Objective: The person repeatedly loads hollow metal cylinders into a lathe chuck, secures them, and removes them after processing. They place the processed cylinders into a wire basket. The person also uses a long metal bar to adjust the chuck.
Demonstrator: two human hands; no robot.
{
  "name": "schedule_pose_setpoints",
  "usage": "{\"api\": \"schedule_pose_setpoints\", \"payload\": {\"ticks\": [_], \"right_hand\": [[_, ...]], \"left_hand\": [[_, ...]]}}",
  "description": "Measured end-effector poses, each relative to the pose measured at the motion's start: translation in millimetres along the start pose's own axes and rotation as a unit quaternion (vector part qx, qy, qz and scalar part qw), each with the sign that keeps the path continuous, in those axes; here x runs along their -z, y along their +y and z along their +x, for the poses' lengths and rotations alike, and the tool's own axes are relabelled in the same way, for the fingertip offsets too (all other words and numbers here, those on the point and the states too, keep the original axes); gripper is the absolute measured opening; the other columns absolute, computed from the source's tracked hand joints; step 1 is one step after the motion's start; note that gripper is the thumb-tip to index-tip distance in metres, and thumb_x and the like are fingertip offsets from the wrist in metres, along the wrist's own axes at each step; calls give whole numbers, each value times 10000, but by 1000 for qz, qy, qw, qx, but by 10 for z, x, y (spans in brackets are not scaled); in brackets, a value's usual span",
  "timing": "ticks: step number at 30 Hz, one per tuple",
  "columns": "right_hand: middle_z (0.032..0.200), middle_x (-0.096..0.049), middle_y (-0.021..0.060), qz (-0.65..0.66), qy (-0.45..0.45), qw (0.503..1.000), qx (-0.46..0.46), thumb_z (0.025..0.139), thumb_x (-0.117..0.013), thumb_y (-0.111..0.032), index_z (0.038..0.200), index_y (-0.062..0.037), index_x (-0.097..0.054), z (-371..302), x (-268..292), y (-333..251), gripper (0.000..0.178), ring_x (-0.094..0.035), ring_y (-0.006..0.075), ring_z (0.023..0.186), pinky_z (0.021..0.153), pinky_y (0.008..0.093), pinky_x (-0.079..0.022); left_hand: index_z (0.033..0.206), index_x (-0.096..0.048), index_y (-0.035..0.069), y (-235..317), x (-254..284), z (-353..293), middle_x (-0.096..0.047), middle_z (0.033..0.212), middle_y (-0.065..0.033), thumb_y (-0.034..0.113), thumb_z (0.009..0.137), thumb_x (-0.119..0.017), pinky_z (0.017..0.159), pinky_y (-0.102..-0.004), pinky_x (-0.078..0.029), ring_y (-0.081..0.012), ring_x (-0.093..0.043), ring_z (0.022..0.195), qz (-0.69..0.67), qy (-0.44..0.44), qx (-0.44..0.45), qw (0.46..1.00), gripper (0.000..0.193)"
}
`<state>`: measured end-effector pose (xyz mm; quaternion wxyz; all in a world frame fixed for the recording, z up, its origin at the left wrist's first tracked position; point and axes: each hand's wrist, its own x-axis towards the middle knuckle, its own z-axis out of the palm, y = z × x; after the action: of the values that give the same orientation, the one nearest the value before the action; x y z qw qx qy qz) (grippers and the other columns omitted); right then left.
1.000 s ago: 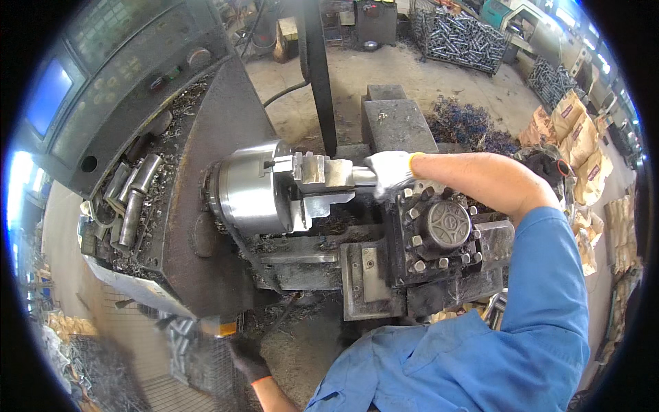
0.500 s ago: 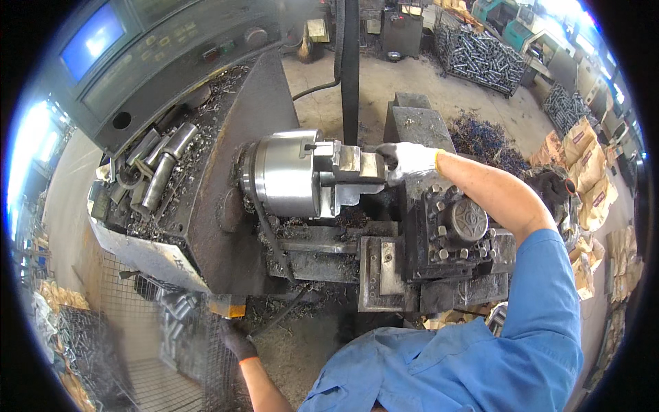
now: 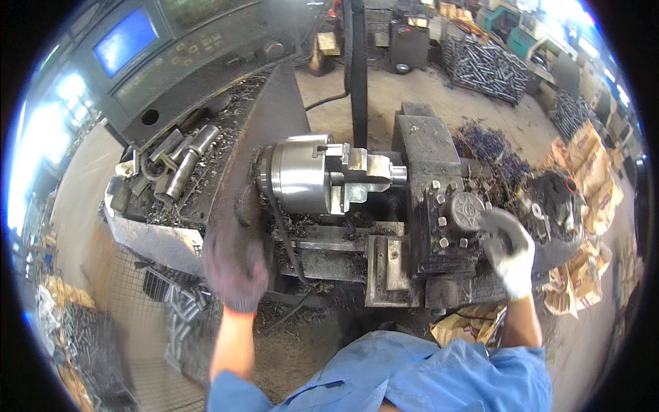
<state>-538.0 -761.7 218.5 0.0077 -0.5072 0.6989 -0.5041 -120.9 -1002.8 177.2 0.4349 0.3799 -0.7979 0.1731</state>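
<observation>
Well, nearest of all, at six o'clock, a blue shirt [image 3: 398, 367] bunches in soft, creased cloth. At seven o'clock from the chuck [image 3: 298, 175], the dark-gloved left hand [image 3: 235, 268] is a blur from where I watch; I can't tell whether it grips anything. At four o'clock the right hand [image 3: 509, 254], in a smudged white glove, curls loosely beside the blocky, bolt-studded tool post [image 3: 445, 232], with nothing visible in its grasp. Beyond, a smooth steel cylinder [image 3: 399, 176] pokes from the chuck toward three o'clock, with neither hand on it. I'd judge this a step between grips on that piece; a next move there would call for a steady hold on its short exposed end, fingers clear of the stepped jaws. The chuck itself is a polished drum, bright against the dull tool post. At nine o'clock, shiny round bars [image 3: 189, 163] lie near gritty metal chips [image 3: 238, 95]. Farthest off, toward two o'clock, piled grey rods [image 3: 486, 66] look hard and slim.
</observation>
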Motion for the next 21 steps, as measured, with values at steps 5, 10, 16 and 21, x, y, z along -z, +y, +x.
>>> {"api": "schedule_pose_setpoints", "payload": {"ticks": [5, 10, 16, 21], "right_hand": [[1163, -772, 119, 85, 20, 989, -122, 758, -655, 147, 1216, 0, -743, -392, 229, 287, 489, -738, 183, 1049, 944, 314, -585], [1164, -771, 132, 92, -23, 987, -130, 772, -649, 101, 1194, 3, -752, -470, 492, 420, 445, -740, 201, 1043, 955, 334, -581], [1145, -779, 183, 67, -102, 992, 19, 750, -779, 32, 1138, -19, -765, -418, 338, 271, 391, -774, 318, 999, 888, 397, -620], [1118, -777, 169, 172, -387, 905, 46, 786, -787, 26, 1122, -15, -760, -577, -601, -59, 340, -771, 280, 1012, 890, 366, -608]], "left_hand": [[1645, -318, 136, 240, -836, 1721, -690, 1296, -248, 274, 951, -693, 964, -545, -574, -429, -699, 1150, 114, -177, 146, 967, 801], [1692, -123, 148, 48, -1385, 2596, -738, 1186, -234, 378, 1009, -578, 960, -557, -572, -444, -738, 1055, 171, -180, 228, 941, 852], [1693, -213, 140, 273, -1255, 2380, -684, 1354, -244, 430, 983, -606, 999, -508, -567, -416, -712, 1166, 59, -87, 99, 990, 862], [1280, -724, 154, 873, -288, -184, -744, 1243, -131, 361, 918, -726, 966, -446, -587, -329, -725, 1125, -97, -259, 70, 958, 417]]}}
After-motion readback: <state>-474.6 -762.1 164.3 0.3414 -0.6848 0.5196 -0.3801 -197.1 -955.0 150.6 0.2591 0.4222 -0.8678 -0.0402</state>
